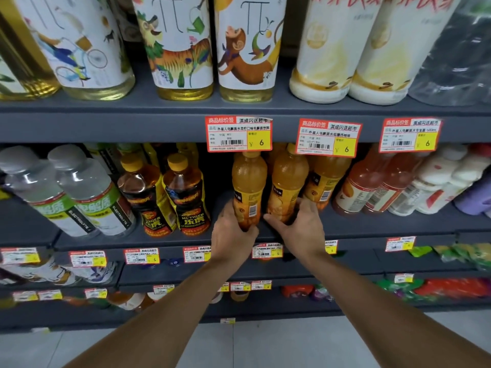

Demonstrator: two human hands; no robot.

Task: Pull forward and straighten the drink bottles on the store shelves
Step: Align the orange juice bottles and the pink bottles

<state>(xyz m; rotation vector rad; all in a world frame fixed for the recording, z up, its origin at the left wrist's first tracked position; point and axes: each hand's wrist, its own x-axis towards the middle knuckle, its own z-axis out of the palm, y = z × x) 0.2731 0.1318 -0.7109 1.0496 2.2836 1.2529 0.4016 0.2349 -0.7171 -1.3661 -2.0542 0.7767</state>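
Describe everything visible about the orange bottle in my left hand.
The orange bottle looks plastic, full of cloudy orange drink, with an orange cap, dimpled shoulder and a yellow label with a barcode. It stands upright at the front of the grey shelf, cap below a price tag, beside a twin bottle. The left hand grips its lower part.

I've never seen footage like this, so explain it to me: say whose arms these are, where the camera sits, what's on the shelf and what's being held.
There is no machine here. A person works with bare hands, and the one picture comes from a camera worn on their head, looking forward and down at store shelves. The left hand grips the lower part of one orange bottle; the right hand grips its orange neighbour. Both bottles stand on the dark middle shelf, between black-and-yellow Hi-Tiger bottles and reddish bottles. Price tags hang from the shelf above.
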